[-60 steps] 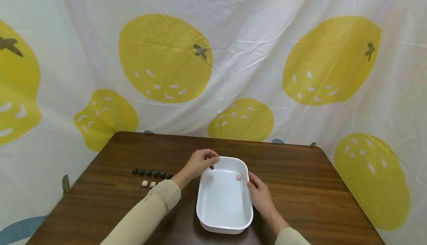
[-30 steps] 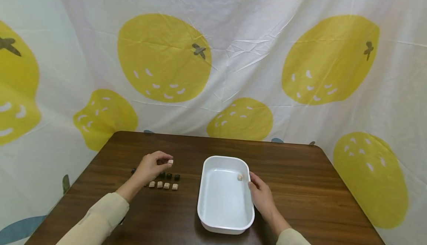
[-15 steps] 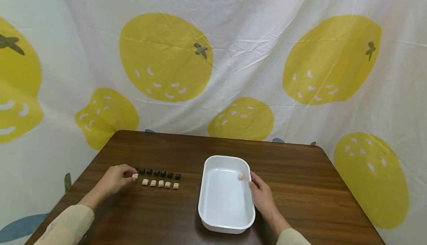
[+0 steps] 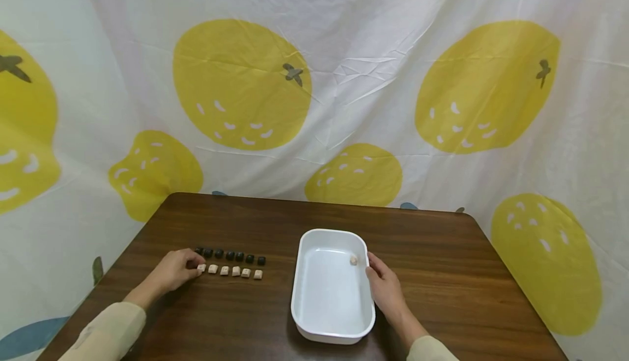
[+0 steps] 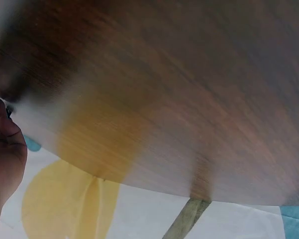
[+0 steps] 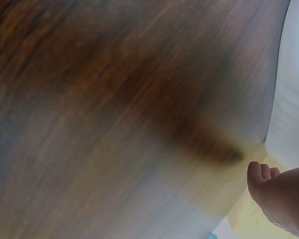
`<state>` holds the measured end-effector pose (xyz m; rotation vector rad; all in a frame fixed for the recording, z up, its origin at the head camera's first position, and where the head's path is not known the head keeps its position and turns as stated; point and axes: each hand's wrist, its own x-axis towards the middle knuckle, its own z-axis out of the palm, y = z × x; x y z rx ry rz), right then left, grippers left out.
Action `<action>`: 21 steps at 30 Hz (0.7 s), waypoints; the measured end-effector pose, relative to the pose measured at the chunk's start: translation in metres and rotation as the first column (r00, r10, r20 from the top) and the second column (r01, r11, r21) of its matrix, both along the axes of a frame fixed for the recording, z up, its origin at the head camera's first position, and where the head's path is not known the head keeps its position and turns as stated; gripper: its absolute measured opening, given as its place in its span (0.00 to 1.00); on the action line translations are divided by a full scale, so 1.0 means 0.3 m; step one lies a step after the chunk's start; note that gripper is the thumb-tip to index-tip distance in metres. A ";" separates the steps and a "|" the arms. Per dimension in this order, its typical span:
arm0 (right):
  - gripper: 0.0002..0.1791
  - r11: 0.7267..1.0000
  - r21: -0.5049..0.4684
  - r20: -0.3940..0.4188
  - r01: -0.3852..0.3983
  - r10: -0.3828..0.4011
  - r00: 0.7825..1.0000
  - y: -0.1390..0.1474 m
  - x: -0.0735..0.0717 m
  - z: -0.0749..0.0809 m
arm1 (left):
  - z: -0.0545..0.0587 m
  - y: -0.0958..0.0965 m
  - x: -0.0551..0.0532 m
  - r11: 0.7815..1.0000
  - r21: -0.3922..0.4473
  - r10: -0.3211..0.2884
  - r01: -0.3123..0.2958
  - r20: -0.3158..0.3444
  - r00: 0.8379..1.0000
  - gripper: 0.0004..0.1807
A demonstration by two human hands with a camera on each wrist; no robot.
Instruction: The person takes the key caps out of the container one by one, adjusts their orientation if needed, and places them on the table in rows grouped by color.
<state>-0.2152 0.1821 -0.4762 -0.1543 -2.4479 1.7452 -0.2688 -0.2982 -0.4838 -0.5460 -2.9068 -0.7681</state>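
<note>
In the head view, my left hand (image 4: pixel 176 270) is at the left end of a row of small beige keycaps (image 4: pixel 236 271), its thumb and fingertips pinching the end keycap (image 4: pixel 201 267) at table level. Just behind runs a row of black keycaps (image 4: pixel 230 255). A white rectangular tray (image 4: pixel 333 336) stands right of both rows, with one beige keycap (image 4: pixel 354 261) inside near its right wall. Against that wall's outside and rim rest the fingers of my right hand (image 4: pixel 387 289). Each wrist view catches only part of its hand, left (image 5: pixel 7 159) and right (image 6: pixel 278 191), with no keycaps discernible.
Everything stands on a dark brown wooden table (image 4: pixel 442 273) with rounded back corners. A white cloth (image 4: pixel 363 71) printed with yellow fruit hangs behind it.
My left hand has gone from above the tray leftward, carrying a beige keycap over the rows and lowering it to the left end of the beige row. My right hand stays at the tray.
</note>
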 end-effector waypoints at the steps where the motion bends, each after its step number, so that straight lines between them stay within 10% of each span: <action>1: 0.24 1.000 -0.001 0.002 0.000 0.000 1.000 -0.001 0.000 0.001 | -0.002 -0.001 0.000 1.000 0.004 0.002 -0.002 0.006 1.000 0.06; 12: 0.24 1.000 -0.004 -0.002 -0.008 0.008 1.000 -0.006 -0.006 0.004 | 0.064 0.065 0.001 0.989 0.145 0.034 -0.028 -0.040 0.999 0.18; 21: 0.24 1.000 -0.014 -0.004 -0.011 0.011 1.000 -0.005 0.001 0.001 | 0.190 0.553 -0.084 0.934 0.306 -0.173 0.186 -0.069 0.983 0.20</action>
